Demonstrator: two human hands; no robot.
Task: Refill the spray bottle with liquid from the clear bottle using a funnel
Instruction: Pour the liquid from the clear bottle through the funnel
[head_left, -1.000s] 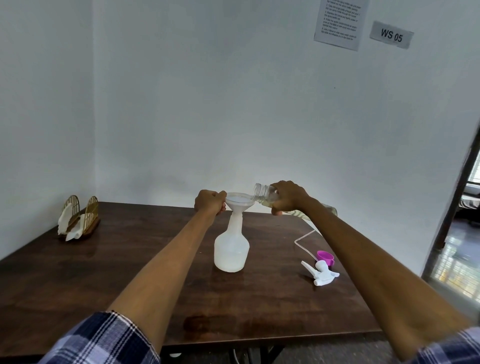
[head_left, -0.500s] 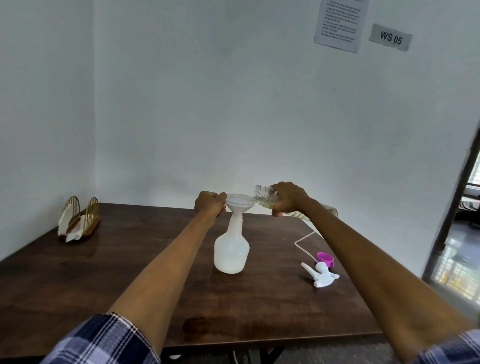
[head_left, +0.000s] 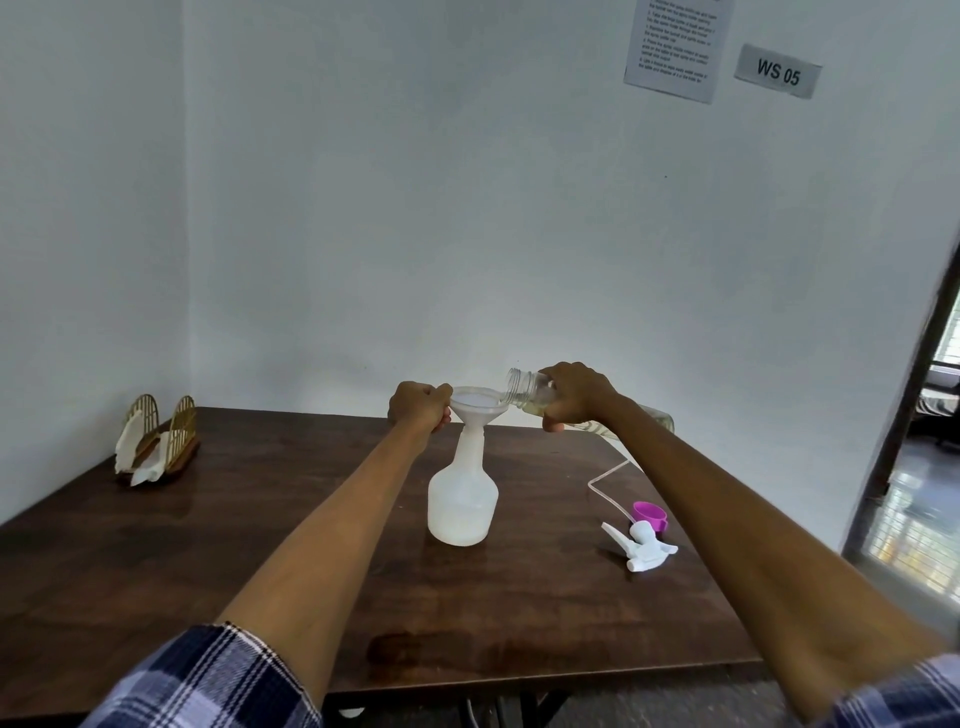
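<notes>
A: Where's the spray bottle (head_left: 462, 506)?
B: Upright at table (head_left: 218, 561) centre, dead ahead at 12 between the two arms. White funnel (head_left: 477, 407) seated in its neck, bowl up.

A: Relation that matters for the pour?
B: Clear bottle (head_left: 530, 391) lies nearly horizontal, long axis running 3 to 9, open mouth at the funnel's 3 o'clock rim, just over the edge. Base end trails off to 3 behind the forearm. Any further tilt has to keep the mouth over the bowl, not past the rim.

A: Hands?
B: Right hand (head_left: 574, 397) wraps the clear bottle near its shoulder, fingers curled round it. Left hand (head_left: 420, 408) is fisted against the funnel at 9; looks like it pinches the rim to steady it, but the fingertips are out of sight. Both are about equally near; the left touches the funnel, the right doesn't.

A: What can't you see?
B: No stream resolvable at the mouth. Level inside the spray bottle is hazy through the translucent wall. Clear bottle's rear mostly hidden by wrist and arm.

A: Anything else nearby?
B: Spray head (head_left: 641, 545) with dip tube and a purple cap (head_left: 649, 515) lying at 4 o'clock, well apart. Napkin holder (head_left: 158, 441) off at 10.
</notes>
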